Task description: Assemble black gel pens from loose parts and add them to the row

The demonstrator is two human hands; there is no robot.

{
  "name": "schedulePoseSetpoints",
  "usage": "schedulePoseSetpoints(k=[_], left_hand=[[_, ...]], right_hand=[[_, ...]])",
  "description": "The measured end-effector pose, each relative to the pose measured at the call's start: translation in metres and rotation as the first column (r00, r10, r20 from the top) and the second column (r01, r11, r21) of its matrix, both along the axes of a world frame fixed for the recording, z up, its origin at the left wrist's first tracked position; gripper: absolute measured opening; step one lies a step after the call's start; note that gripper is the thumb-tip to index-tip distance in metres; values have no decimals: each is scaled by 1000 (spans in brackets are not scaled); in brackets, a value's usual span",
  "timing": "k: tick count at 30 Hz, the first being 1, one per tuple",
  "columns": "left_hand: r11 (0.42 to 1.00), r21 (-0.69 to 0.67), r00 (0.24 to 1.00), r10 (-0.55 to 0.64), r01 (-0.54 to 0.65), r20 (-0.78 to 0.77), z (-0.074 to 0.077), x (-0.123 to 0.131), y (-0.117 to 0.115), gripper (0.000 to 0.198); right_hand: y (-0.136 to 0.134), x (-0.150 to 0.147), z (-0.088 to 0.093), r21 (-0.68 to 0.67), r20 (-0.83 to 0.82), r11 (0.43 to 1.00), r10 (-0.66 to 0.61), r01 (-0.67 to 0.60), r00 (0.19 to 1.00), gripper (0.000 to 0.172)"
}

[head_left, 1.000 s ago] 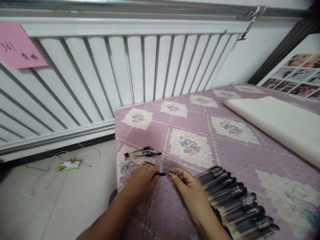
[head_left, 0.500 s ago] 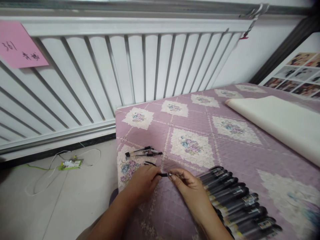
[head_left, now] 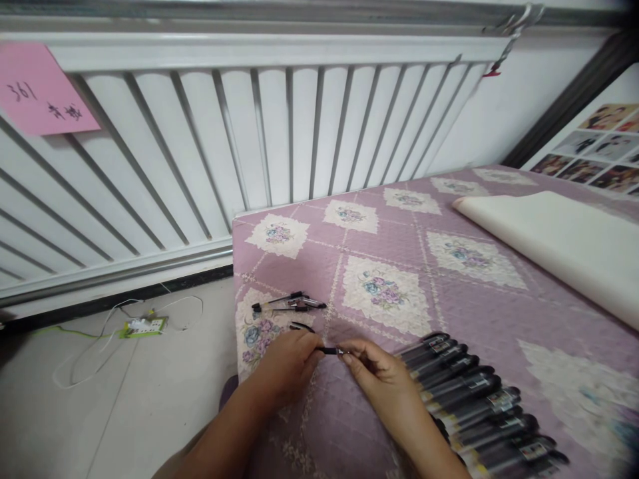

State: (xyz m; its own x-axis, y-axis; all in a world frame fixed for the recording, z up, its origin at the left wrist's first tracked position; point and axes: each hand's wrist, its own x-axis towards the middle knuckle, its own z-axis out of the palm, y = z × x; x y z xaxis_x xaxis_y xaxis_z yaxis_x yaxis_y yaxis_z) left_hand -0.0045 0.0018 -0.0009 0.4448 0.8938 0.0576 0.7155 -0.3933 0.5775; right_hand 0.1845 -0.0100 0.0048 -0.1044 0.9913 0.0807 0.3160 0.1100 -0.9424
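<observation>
A pen (head_left: 330, 350) stretches between my two hands, low in the middle of the view. My left hand (head_left: 288, 364) is closed around its black section. From the other side, my right hand (head_left: 373, 370) pinches the pen's silvery end between thumb and fingers; the exact part is too small to tell. Just beyond my left hand lies a small group of pen pieces (head_left: 292, 305), black and clear, with a curved black piece (head_left: 302, 326) closer to the fingers. Beside my right forearm, several capped black pens (head_left: 482, 389) lie in a row, partly hidden by that arm.
A purple flowered bedspread (head_left: 364, 246) lies under everything. A cream folded sheet (head_left: 554, 233) rests at the right. Behind stands a white radiator (head_left: 299, 133) with a pink note (head_left: 44, 90). On the floor at left is a power strip (head_left: 144, 326) with cables.
The view has shifted very slightly. Both hands keep their hold on the pen, and its silvery end shows a little differently at my right fingertips.
</observation>
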Motion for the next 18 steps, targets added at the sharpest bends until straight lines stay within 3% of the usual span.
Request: schedulePoseSetpoints(k=[18], left_hand=[[998,41,993,40,-44,111,0,0,-2,9]], right_hand=[[-1,2,0,112,228,992,36,-63,973,20]])
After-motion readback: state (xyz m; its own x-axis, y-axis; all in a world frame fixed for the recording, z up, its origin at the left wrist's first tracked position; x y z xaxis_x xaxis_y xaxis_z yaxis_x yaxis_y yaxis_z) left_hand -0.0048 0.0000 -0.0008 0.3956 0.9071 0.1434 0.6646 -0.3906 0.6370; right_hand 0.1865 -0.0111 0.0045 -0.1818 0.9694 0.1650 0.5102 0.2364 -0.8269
